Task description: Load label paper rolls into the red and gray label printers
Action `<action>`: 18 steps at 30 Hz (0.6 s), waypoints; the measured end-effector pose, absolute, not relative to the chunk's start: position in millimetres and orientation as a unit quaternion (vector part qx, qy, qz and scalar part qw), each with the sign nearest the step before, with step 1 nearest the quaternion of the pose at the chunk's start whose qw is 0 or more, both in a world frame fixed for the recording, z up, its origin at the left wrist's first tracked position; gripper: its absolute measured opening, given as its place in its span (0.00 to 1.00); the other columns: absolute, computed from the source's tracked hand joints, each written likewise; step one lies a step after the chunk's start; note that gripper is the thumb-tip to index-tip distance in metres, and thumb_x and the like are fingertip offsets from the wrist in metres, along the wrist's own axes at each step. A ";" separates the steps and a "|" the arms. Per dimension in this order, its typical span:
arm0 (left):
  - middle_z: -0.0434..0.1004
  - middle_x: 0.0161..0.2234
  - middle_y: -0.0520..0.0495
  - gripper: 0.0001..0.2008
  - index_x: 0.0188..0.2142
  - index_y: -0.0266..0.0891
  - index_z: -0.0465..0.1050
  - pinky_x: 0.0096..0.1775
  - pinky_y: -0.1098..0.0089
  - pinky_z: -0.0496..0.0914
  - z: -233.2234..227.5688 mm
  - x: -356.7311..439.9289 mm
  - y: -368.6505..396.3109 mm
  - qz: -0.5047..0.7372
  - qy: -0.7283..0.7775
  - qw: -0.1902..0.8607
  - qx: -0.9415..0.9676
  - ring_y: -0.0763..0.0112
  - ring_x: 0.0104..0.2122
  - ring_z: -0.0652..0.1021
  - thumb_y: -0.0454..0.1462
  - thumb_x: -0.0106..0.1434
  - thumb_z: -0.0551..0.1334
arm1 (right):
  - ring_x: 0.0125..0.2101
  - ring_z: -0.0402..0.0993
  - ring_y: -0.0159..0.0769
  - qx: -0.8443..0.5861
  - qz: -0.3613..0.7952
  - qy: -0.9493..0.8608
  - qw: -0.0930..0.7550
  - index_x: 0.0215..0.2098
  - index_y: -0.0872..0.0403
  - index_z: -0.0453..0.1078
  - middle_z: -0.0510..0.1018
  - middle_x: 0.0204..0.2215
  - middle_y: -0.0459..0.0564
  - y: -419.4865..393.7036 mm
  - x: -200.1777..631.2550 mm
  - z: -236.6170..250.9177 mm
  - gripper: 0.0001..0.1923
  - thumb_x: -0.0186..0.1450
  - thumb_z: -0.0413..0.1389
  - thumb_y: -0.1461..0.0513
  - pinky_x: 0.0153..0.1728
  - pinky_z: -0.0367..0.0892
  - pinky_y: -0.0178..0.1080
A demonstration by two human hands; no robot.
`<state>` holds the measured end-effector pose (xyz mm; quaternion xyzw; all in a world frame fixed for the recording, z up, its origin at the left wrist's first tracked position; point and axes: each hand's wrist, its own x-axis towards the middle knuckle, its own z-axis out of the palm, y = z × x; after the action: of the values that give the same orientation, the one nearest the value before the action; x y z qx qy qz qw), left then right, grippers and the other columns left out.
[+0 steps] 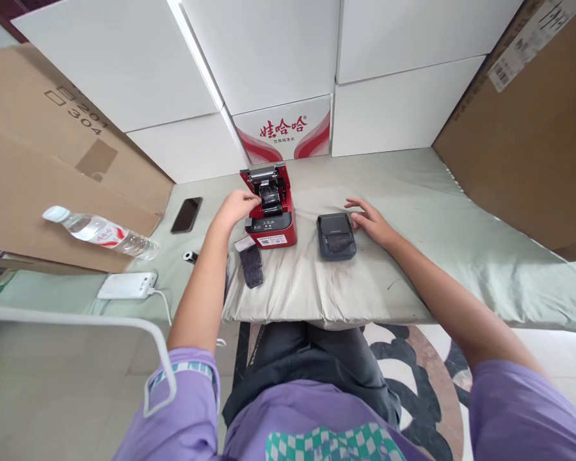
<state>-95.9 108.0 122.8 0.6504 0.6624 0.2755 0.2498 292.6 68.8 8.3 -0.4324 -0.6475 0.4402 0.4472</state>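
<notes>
Here, the left hand (pixel 237 208) is resting its curled fingers against the left edge of the red boxy label printer (pixel 271 208), whose lid is standing open at twelve o'clock; whether it is gripping anything I cannot tell. The right hand (pixel 369 221) is lying flat and loosely open, touching the right side of the small dark grey portable printer (pixel 336 236). A black strip (pixel 251 264) is lying at seven o'clock from the red printer on the pale green cloth (pixel 413 256).

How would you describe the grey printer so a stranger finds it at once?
On the cloth-covered table, look right of the red printer. The grey printer lies flat beside the right hand; it is dark, low and shut, while the red one stands open.
</notes>
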 end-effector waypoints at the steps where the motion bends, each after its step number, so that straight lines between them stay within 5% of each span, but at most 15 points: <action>1: 0.79 0.26 0.50 0.04 0.28 0.39 0.82 0.35 0.70 0.65 120.7 -92.3 114.5 0.250 0.666 0.254 0.656 0.66 0.30 0.74 0.34 0.52 0.67 | 0.29 0.71 0.30 -0.433 0.440 -0.645 0.450 0.61 0.44 0.68 0.74 0.58 0.53 69.0 292.7 8.0 0.28 0.66 0.60 0.45 0.36 0.78 0.44; 10: 0.78 0.31 0.48 0.07 0.23 0.38 0.82 0.36 0.71 0.68 120.9 -97.1 114.7 0.239 0.519 0.344 0.745 0.70 0.31 0.75 0.32 0.46 0.63 | 0.29 0.70 0.30 -0.428 0.446 -0.648 0.446 0.62 0.44 0.68 0.74 0.58 0.53 70.0 293.2 7.0 0.29 0.67 0.60 0.45 0.34 0.77 0.42; 18: 0.86 0.32 0.46 0.15 0.31 0.42 0.86 0.31 0.69 0.63 132.4 -79.4 137.1 0.028 0.526 0.220 0.821 0.63 0.31 0.78 0.28 0.46 0.65 | 0.28 0.70 0.29 -0.428 0.455 -0.637 0.451 0.61 0.45 0.69 0.75 0.56 0.52 70.9 293.6 6.4 0.27 0.66 0.60 0.47 0.34 0.76 0.42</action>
<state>-79.4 137.1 132.4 0.8213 0.5258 0.0277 0.2195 293.6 70.9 6.4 -0.4279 -0.6374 0.4547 0.4515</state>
